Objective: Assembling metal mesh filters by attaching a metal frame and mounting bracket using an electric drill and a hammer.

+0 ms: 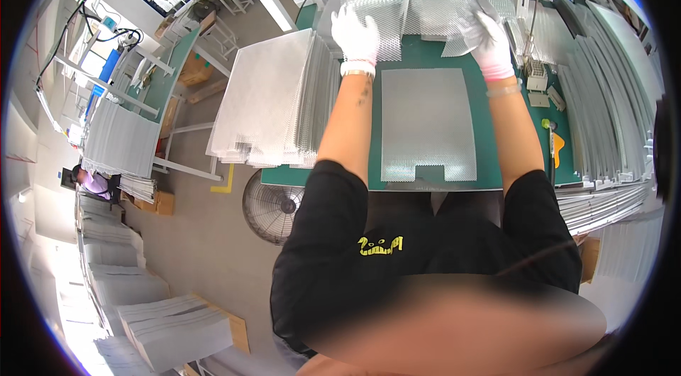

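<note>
My left hand [356,37], in a white glove with a pink cuff, is raised over the left side of translucent, finely textured plastic sheets [433,7] at the table's far side. Its fingers are spread. My right hand [488,35], gloved alike, is at the right part of these sheets, fingers stretched out and thumb apart. Whether it touches a sheet edge I cannot tell. Between my forearms a single textured sheet [428,120] lies flat on the green table [491,156], a rectangular notch in its near edge.
A thick stack of pale sheets [262,92] stands at the left. More sheets [610,99] stand in rows at the right, beside a small cream-coloured device [536,76] and an orange-handled tool [558,149]. A round floor fan [273,207] sits below the table's left edge. Far left, a person [93,181] sits.
</note>
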